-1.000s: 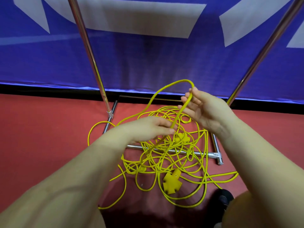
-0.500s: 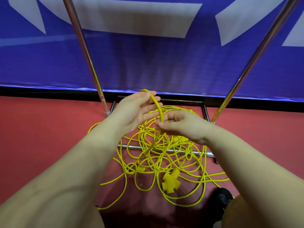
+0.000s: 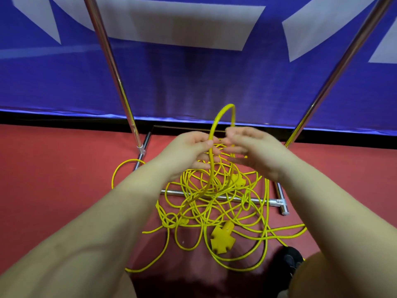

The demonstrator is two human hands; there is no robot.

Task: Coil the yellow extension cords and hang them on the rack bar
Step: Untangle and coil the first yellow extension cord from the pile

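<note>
A tangled heap of yellow extension cord (image 3: 214,203) lies on the red floor over the rack's base bar (image 3: 247,199). A yellow multi-outlet end (image 3: 222,238) rests at the heap's near side. My left hand (image 3: 189,151) and my right hand (image 3: 253,149) meet above the heap, each pinching one side of a raised loop of yellow cord (image 3: 223,110) that arches up between them. The strand runs from my left fingers down into the tangle. The rack's top bar is out of view.
Two chrome rack uprights (image 3: 111,67) (image 3: 335,76) rise left and right of my hands. A blue banner wall (image 3: 193,78) stands close behind. A black shoe (image 3: 289,260) shows at the lower right beside the cord. Red floor spreads to both sides.
A second ago my right hand held a wide loop high. My hands came together, and the loop now stands as a narrow arch above them, pinched by both.
</note>
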